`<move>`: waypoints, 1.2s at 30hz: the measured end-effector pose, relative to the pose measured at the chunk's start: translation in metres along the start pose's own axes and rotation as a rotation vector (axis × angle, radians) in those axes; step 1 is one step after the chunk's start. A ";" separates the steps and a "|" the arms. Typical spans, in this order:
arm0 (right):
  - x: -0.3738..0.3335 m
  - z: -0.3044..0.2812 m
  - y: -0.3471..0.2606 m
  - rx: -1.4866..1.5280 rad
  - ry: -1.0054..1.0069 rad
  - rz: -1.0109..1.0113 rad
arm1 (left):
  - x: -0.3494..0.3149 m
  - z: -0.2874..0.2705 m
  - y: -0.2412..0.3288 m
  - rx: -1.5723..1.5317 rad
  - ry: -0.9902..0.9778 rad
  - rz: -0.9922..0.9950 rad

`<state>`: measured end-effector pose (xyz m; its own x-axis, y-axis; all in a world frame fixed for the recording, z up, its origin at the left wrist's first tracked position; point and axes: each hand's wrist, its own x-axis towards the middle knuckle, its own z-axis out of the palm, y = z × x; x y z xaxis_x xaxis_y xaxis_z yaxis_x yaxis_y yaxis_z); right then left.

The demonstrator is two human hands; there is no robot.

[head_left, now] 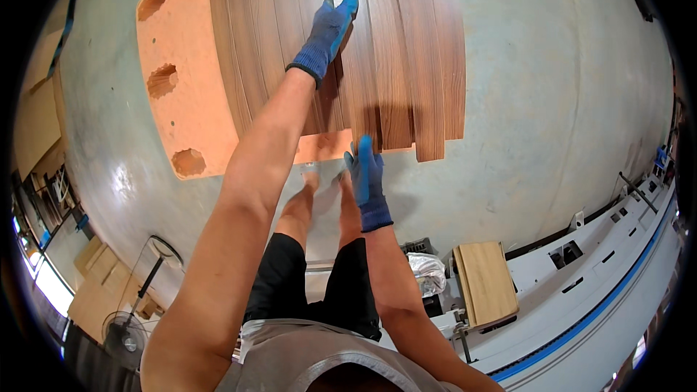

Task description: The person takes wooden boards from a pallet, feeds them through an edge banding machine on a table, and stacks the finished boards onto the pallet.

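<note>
Brown wood-grain planks (pixel 406 51) lie side by side in a layer, their near ends uneven. My left hand (pixel 328 33), in a blue work glove, reaches across one middle plank (pixel 358 65) and grips it, thumb along one edge and fingers along the other. A dark shadow falls beside that plank. My right hand (pixel 369 185), also in a blue glove, is at the same plank's near end, its thumb on one side and fingers partly hidden under the end. Beneath the planks is an orange-toned board (pixel 192 112) with several rough-edged holes along its left side.
Grey concrete floor (pixel 523 116) surrounds the stack. At the right runs a long white machine bed (pixel 595 268) with a blue stripe and a light wood block (pixel 486 283) on it. A fan (pixel 125 337) stands at lower left, near cardboard pieces (pixel 102 283).
</note>
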<state>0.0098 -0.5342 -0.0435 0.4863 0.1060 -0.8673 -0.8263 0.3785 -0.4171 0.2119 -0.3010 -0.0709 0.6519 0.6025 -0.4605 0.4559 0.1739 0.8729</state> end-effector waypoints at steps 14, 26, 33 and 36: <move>0.003 0.018 -0.017 -0.062 -0.070 0.048 | 0.015 -0.003 0.007 -0.117 -0.051 -0.055; -0.083 0.013 -0.054 -0.691 -0.003 -0.405 | 0.007 -0.013 0.028 0.078 -0.006 -0.007; -0.074 0.025 -0.148 -1.513 0.349 -1.284 | -0.015 -0.003 0.048 -0.011 -0.048 -0.063; -0.043 0.022 -0.161 -1.762 0.415 -0.984 | -0.014 0.004 0.043 -0.010 -0.063 -0.053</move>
<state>0.1286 -0.5795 0.0671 0.9719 0.1975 -0.1281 0.1668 -0.9617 -0.2176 0.2249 -0.3045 -0.0272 0.6642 0.5418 -0.5150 0.4850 0.2119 0.8484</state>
